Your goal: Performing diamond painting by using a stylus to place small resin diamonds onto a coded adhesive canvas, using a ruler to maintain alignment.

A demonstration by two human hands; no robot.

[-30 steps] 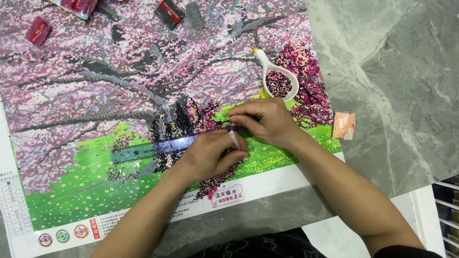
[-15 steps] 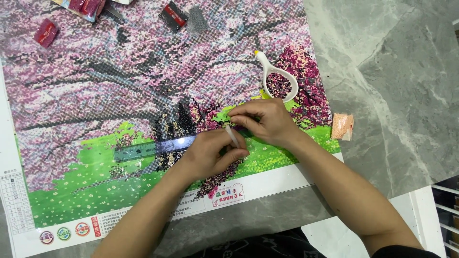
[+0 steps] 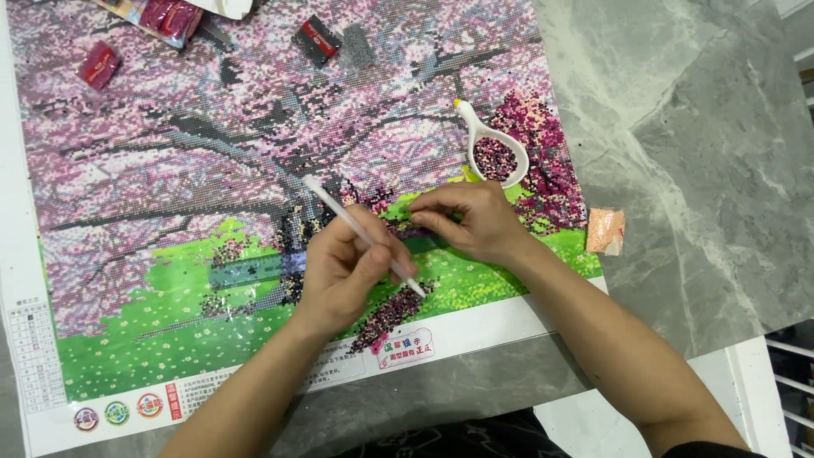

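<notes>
A large bead-mosaic canvas (image 3: 170, 127) of a pink blossoming tree over green grass lies flat on a table. My left hand (image 3: 348, 271) holds a white pen (image 3: 348, 216) slanted, its tip down on a dark bead patch near the canvas's lower edge. My right hand (image 3: 475, 225) lies just right of it, fingertips pinched on the right end of a clear ruler (image 3: 246, 271) that lies across the grass. A white spoon-shaped tray (image 3: 496, 157) of dark purple beads sits just above my right hand.
A small packet of orange beads (image 3: 606, 231) lies at the canvas's right edge on the grey marble table (image 3: 695, 170). Red bead packets (image 3: 99, 65) and a red-and-grey packet (image 3: 315, 38) lie on the canvas's top part. A white surface shows at the lower right.
My left hand has swung the pen from nearly upright inside the fist to a long slant, tip lowered onto the dark beads. My right hand has barely moved.
</notes>
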